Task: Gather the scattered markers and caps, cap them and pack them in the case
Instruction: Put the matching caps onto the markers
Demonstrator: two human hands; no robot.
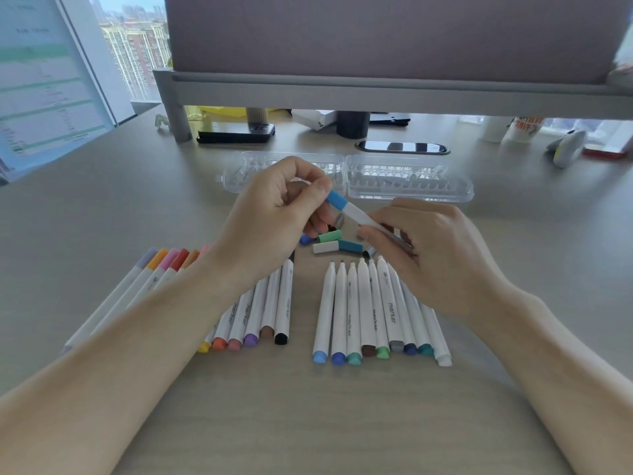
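The person shows as two bare hands and forearms. The left hand and the right hand are uncovered, with slender fingers and smooth knuckles. Behind each hand the arm is bare as far as the picture's edge. Both the left forearm and the right forearm widen away from the wrists. The left thumbnail is short and plain. A rounded wrist bone stands out just behind the right hand.

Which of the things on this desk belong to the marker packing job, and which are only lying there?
Job: blue-capped marker held by left hand and right hand, loose caps, uncapped markers, capped markers, clear case.
Lying about: phone, paper cup, black cylinder.
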